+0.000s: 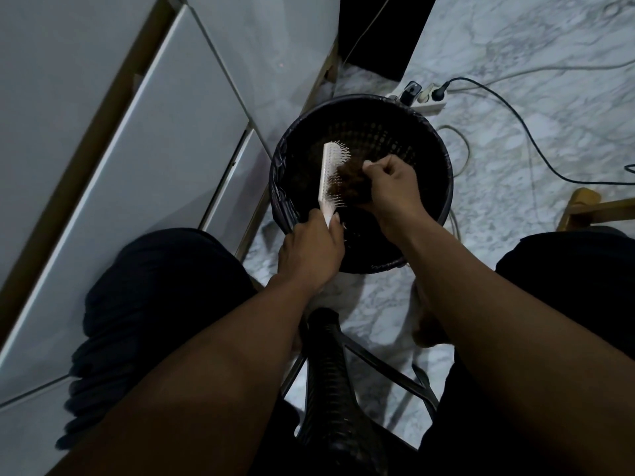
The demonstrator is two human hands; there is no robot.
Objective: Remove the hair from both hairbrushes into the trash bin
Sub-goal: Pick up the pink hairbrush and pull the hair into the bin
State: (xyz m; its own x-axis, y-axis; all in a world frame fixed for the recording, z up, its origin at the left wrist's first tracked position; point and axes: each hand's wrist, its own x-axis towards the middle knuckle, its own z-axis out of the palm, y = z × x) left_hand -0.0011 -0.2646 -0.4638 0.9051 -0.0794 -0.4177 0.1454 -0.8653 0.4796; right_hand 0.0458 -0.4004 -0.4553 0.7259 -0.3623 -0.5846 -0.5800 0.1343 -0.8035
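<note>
The person sits with knees spread over a marble floor (536, 108), both bare forearms reaching down over a round black trash bin (443, 159) that stands between their feet. The bin is a perforated basket with a dark bag (280, 197) folded over its rim, and it sits close to the white cabinet fronts (165, 139) that run along the floor's left edge.

The left hand (309, 255) is clenched around the handle of a white hairbrush (328, 180), holding it above the bin's mouth with the head pointing away from the body and the bristles turned toward the right. A brown clump of hair (350, 183) clings to the middle of the bristles; the pins at the tip and near the handle show bare.

The right hand (391, 187) comes in from the other side, its grip pinched tight on that clump, thumb on top, right against the bristles and directly over the bin's opening. The inside of the bin is too dark to say what lies in it.

A black perforated piece (330, 383), perhaps part of the seat, juts out between the legs. Behind the bin, toward the floor's far edge, a power strip (426, 97) lies with a black cable (515, 128) plugged in and trailing off right. A wooden frame (591, 207) pokes in at the right edge.
</note>
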